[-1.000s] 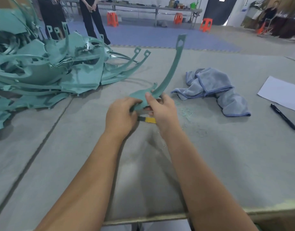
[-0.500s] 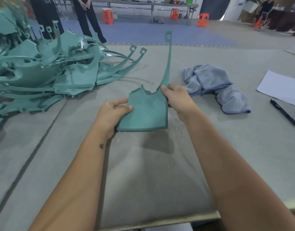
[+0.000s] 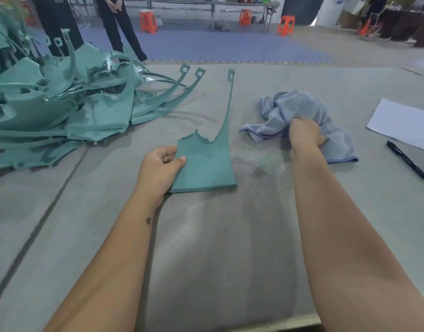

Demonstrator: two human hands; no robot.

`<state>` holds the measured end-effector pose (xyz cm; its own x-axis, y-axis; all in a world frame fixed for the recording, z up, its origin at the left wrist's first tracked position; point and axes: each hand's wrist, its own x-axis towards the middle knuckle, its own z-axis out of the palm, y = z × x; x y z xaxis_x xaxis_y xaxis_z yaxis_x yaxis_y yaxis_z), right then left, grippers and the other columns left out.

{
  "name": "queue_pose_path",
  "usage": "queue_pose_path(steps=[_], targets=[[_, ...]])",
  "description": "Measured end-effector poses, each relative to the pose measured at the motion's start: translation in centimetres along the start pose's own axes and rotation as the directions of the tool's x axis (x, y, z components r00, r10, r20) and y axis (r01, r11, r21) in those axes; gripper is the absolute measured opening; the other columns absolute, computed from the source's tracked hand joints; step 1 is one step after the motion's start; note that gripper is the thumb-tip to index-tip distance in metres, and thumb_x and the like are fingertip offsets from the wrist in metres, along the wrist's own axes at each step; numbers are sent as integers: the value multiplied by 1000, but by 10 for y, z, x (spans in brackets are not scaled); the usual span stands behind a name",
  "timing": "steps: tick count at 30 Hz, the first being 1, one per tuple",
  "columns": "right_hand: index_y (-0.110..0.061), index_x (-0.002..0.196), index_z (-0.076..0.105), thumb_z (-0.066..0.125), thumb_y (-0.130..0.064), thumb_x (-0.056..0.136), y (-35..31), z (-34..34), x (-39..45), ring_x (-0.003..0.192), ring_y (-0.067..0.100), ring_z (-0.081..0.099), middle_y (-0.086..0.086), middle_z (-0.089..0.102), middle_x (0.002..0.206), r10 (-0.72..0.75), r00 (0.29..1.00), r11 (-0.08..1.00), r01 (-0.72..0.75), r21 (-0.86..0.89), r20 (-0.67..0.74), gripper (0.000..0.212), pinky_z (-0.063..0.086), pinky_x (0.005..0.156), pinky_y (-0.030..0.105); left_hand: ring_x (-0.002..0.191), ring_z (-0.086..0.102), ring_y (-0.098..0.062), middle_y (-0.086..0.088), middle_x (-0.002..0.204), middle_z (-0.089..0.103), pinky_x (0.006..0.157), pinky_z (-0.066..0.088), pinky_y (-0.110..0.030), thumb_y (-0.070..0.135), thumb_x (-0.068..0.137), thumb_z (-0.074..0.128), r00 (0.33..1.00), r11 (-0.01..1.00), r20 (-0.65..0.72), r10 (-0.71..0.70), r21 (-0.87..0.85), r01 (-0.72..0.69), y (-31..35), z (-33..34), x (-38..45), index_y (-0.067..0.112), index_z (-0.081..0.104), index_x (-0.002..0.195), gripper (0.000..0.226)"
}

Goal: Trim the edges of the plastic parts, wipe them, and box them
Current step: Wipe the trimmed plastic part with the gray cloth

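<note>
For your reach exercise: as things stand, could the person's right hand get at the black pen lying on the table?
Probably yes. The pen lies in the open on the right hand's own side, with bare table between. But that hand grips the grey cloth, so it would need to let go first.

The left hand (image 3: 159,167) pinches the left edge of a teal plastic part (image 3: 206,166) lying on the grey tabletop (image 3: 218,259), its thin strap reaching away. The right hand (image 3: 304,135) grips a crumpled blue cloth (image 3: 302,109). Teal shavings (image 3: 266,164) lie between them, a pile of parts (image 3: 62,111) at left, paper (image 3: 405,123) and pen (image 3: 407,160) at right
</note>
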<state>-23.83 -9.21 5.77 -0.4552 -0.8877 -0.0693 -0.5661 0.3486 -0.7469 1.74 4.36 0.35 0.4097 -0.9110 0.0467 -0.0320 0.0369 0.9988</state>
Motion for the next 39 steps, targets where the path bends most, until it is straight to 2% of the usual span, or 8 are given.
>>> queue_pose_path(steps=[7,12,18,22,27,31,35,39], targets=[[-14,66,58,69,-15,81,12,-15,-5,71,19,50,2,56,66,-262,959,900,203,386,107,18,41,58,24,69,69,-1,10,81,71,62,54,-16,2,89,64,1000,1000,1,-4,-17,4,2,0,-1,27,63,87,25],[-8,79,79,65,-14,89,13,-45,-29,73,16,68,10,73,79,-234,506,922,386,25,830,18,59,68,25,77,69,-8,3,89,71,72,55,-24,3,89,64,1000,1000,-6,-15,-13,15,0,0,-1,23,63,95,21],[-11,68,59,58,-27,89,-6,-58,-19,57,23,58,7,61,65,-280,896,955,298,1,345,27,48,55,26,81,68,-10,1,95,70,74,55,-25,4,90,63,1000,1000,-8,-18,3,18,0,1,0,15,63,107,20],[-9,84,63,47,-15,85,-10,-35,-2,72,22,45,9,56,77,-333,930,921,356,158,-154,17,39,68,29,82,69,-10,0,97,70,73,55,-25,5,91,63,1000,1000,-10,-25,5,25,-1,1,1,13,62,113,23],[-34,141,42,46,-29,95,19,13,-2,131,31,38,8,43,145,-192,971,964,214,-159,143,47,29,109,40,85,68,-11,-3,101,68,72,54,-23,5,90,63,999,999,-37,-33,-18,33,-3,0,4,12,60,116,27],[-26,88,74,52,-5,84,19,6,-12,83,19,64,2,72,94,-252,968,919,233,319,19,31,53,76,31,79,69,-7,-1,98,70,67,53,-20,4,90,63,999,999,-33,-29,-20,28,-4,0,5,13,61,114,26],[-17,50,62,46,-7,50,14,-47,-29,65,23,54,5,57,59,-411,876,635,78,769,251,19,45,63,24,85,69,-13,-5,102,70,72,54,-26,6,90,64,999,999,-34,-36,-19,35,-5,-1,7,12,62,115,26],[-15,56,65,57,-19,60,27,-98,-18,70,25,53,11,59,70,-239,873,961,150,233,425,9,42,64,31,88,67,-11,-1,104,69,76,52,-26,8,92,60,1000,1000,-21,-23,14,24,-6,0,7,14,60,117,25]])
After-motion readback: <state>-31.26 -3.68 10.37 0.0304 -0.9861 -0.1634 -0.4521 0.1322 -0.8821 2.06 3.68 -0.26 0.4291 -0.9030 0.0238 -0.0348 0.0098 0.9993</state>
